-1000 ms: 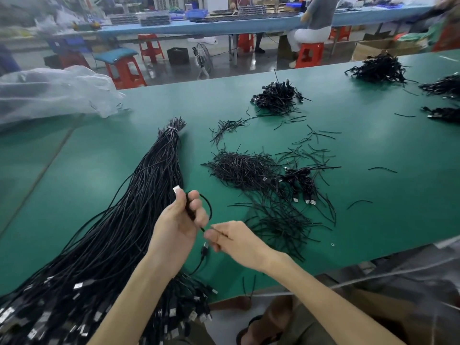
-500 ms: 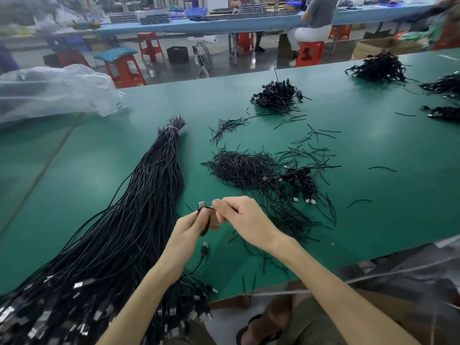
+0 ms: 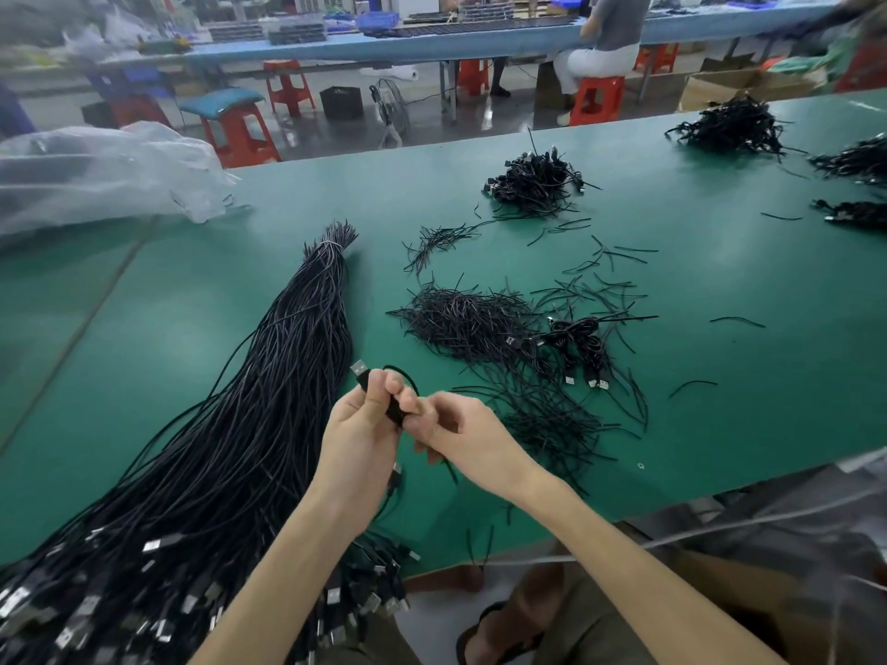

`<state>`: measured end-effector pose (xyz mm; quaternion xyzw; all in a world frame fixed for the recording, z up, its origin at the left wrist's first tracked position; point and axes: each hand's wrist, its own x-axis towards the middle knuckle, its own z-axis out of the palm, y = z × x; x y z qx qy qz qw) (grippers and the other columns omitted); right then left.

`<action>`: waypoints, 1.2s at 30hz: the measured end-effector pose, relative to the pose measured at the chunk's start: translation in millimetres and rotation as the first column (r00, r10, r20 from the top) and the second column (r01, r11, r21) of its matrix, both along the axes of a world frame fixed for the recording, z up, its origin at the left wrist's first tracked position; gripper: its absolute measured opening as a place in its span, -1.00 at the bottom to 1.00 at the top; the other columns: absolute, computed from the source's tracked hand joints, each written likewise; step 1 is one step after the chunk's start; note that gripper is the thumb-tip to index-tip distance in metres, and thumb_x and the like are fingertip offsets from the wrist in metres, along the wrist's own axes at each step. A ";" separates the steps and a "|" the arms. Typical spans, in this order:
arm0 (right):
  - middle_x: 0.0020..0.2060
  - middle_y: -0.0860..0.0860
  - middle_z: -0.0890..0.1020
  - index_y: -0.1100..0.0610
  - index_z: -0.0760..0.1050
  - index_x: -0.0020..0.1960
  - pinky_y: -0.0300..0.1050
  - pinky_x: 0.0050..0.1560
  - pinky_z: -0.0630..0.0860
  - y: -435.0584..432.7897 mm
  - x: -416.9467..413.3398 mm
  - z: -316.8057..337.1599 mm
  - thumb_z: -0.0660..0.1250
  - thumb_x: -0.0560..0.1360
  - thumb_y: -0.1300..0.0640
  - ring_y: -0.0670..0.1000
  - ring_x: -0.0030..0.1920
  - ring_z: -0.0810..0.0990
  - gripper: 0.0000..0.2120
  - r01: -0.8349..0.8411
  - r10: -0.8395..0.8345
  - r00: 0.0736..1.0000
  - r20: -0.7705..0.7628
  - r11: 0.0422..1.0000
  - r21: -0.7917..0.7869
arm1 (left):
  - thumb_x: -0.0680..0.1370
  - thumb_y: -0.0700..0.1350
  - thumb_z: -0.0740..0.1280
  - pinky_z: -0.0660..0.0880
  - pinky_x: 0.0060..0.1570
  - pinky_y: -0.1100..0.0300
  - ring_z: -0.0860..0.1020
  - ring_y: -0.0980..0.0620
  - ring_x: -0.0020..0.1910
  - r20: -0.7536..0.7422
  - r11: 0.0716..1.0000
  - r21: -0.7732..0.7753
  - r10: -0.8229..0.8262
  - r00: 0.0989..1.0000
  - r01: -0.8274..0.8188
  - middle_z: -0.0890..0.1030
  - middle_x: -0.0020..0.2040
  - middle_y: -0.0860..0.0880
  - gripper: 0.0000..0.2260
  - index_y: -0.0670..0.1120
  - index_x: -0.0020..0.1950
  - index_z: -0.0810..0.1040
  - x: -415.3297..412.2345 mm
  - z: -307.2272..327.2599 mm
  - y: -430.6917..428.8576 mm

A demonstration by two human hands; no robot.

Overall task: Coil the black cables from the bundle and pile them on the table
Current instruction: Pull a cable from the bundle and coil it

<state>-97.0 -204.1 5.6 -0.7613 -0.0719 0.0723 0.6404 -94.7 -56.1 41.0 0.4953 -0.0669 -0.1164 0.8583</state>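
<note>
Your left hand point(image 3: 357, 436) has its grip curled round a little coiled cable point(image 3: 394, 409), right hand point(image 3: 463, 436) pinching it too, over the worktop point(image 3: 720, 290) beside the bundle point(image 3: 249, 424).

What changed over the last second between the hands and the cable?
The right hand moved up and left to meet the left hand and now pinches the coiled cable too. The left hand kept its grip; bundle and piles stayed put.
</note>
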 end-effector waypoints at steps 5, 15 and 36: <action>-0.11 0.03 0.58 0.18 0.44 0.39 -0.02 0.09 0.57 1.7 3.9 3.7 0.42 0.53 0.39 0.09 -0.14 0.51 -0.54 -0.041 0.036 0.999 0.032 0.986 0.163 | 0.67 -0.01 0.16 0.58 -0.14 0.12 0.58 -0.11 -0.23 -0.010 0.995 0.059 -0.076 0.997 0.077 0.57 -0.30 -0.09 -0.72 -0.14 -0.14 0.48 -2.0 -7.3 -8.3; -0.16 -0.04 0.62 -0.07 0.63 0.09 -0.02 -0.06 0.60 -5.8 -7.1 5.0 0.52 0.46 0.14 -0.04 -0.15 0.59 -0.76 0.114 -0.099 0.975 0.200 0.991 -0.065 | 0.66 -0.08 0.25 0.60 0.17 0.03 0.68 -0.17 0.09 0.165 0.844 0.510 -0.285 0.944 0.166 0.72 0.02 -0.23 -0.73 -0.24 0.02 0.64 10.0 -1.5 12.9; 0.01 0.06 0.57 0.17 0.53 0.10 -0.03 0.09 0.48 -12.6 -21.9 -13.6 0.19 0.65 0.30 0.03 0.05 0.48 -0.84 -0.013 0.354 0.909 0.221 0.554 -0.833 | 0.73 0.17 0.00 0.40 -0.21 -0.01 0.45 -0.03 -0.28 -0.118 -0.121 0.991 -0.548 0.828 0.061 0.53 -0.19 0.00 -0.66 0.00 -0.03 0.40 6.2 -35.3 21.3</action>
